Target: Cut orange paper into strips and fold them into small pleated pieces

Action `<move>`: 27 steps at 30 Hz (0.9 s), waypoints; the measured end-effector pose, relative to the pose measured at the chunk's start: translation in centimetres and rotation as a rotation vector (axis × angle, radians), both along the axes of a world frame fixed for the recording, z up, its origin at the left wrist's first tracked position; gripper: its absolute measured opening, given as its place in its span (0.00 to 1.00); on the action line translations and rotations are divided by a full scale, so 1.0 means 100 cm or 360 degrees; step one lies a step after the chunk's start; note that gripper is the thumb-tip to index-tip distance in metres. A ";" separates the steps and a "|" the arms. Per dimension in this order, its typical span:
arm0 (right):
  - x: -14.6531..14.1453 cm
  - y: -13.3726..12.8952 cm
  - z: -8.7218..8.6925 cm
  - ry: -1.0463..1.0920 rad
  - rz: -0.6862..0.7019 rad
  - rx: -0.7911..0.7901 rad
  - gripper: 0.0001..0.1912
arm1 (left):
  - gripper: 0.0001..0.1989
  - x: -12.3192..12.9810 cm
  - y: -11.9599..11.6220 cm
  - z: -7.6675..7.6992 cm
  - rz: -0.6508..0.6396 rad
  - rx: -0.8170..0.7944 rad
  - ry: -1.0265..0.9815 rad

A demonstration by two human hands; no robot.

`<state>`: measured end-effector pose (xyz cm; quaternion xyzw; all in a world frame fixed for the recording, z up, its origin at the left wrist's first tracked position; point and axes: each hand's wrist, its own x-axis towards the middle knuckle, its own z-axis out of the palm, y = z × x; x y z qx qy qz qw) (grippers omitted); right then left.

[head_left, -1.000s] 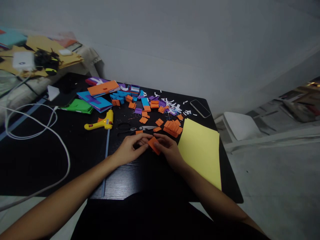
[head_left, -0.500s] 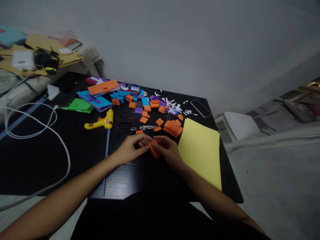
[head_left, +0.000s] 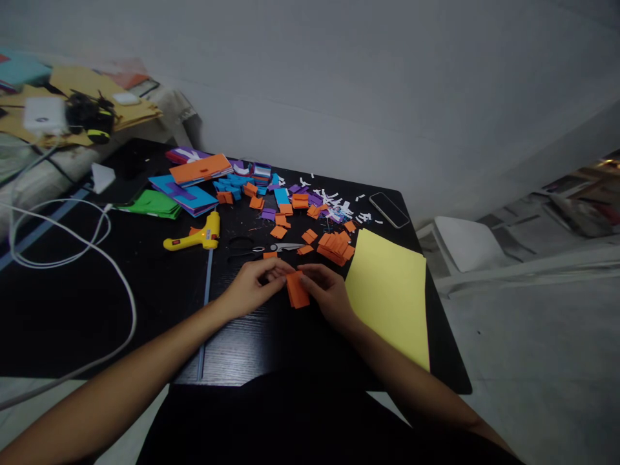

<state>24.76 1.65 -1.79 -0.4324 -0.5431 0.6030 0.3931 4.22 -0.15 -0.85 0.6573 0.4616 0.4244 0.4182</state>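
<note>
Between my two hands is a small folded piece of orange paper [head_left: 298,290], held just above the black table near its front. My left hand [head_left: 256,284] pinches its upper left edge, thumb and fingers closed. At the upper right edge, my right hand [head_left: 329,290] grips the same piece with thumb and fingers. Just beyond my hands lie scissors [head_left: 285,247] with dark handles. A pile of small folded orange papers [head_left: 335,247] sits past my right hand, and more orange pieces are scattered around the scissors.
A yellow glue gun [head_left: 196,237] lies left of the scissors. Yellow sheets [head_left: 387,290] cover the table's right side, with a phone [head_left: 389,210] behind them. Blue folded sheets [head_left: 186,197] and green ones [head_left: 152,205] lie back left. A white cable [head_left: 128,290] loops over the left side.
The orange paper has turned between my fingers, from a tilted corner-down position to nearly upright with more of its face showing. My hands have barely moved.
</note>
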 end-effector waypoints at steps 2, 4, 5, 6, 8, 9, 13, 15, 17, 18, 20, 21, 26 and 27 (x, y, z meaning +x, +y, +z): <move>0.000 -0.001 -0.001 -0.0002 -0.0022 -0.0017 0.15 | 0.09 0.000 0.000 0.001 0.0014 0.0068 0.0037; -0.001 -0.001 -0.001 -0.0013 -0.0053 -0.0021 0.15 | 0.08 0.001 -0.001 0.001 0.0013 0.0139 0.0077; -0.001 -0.002 -0.001 -0.0018 -0.0068 -0.0022 0.16 | 0.08 0.001 -0.002 0.001 0.0007 0.0166 0.0094; -0.001 -0.002 -0.002 -0.0021 -0.0085 -0.0020 0.16 | 0.08 0.001 -0.002 0.001 -0.0003 0.0183 0.0108; -0.002 -0.003 -0.002 -0.0024 -0.0108 -0.0019 0.17 | 0.08 0.001 -0.003 0.001 -0.0027 0.0198 0.0131; -0.002 -0.003 -0.001 -0.0022 -0.0114 -0.0023 0.17 | 0.08 0.002 -0.004 0.000 -0.0037 0.0199 0.0139; -0.003 -0.003 0.000 0.0003 -0.0121 -0.0050 0.17 | 0.09 0.002 -0.004 -0.001 -0.0042 0.0221 0.0154; -0.003 -0.004 0.001 0.0008 -0.0116 -0.0051 0.16 | 0.08 0.002 -0.004 0.000 -0.0024 0.0243 0.0156; -0.003 -0.004 0.001 0.0007 -0.0112 -0.0040 0.16 | 0.07 0.002 -0.004 0.000 0.0003 0.0260 0.0166; -0.003 -0.004 0.001 0.0008 -0.0112 -0.0033 0.16 | 0.07 0.002 -0.004 0.001 0.0015 0.0270 0.0172; -0.003 -0.005 0.001 0.0018 -0.0116 -0.0025 0.16 | 0.07 0.002 -0.004 0.001 0.0032 0.0301 0.0180; -0.003 -0.005 0.001 0.0024 -0.0119 -0.0026 0.16 | 0.06 0.002 -0.005 0.002 0.0040 0.0321 0.0178; -0.003 -0.005 0.000 0.0026 -0.0140 -0.0044 0.16 | 0.06 0.003 -0.005 0.001 0.0069 0.0401 0.0168; -0.003 -0.005 0.000 0.0029 -0.0144 -0.0046 0.16 | 0.06 0.003 -0.005 0.000 0.0069 0.0412 0.0166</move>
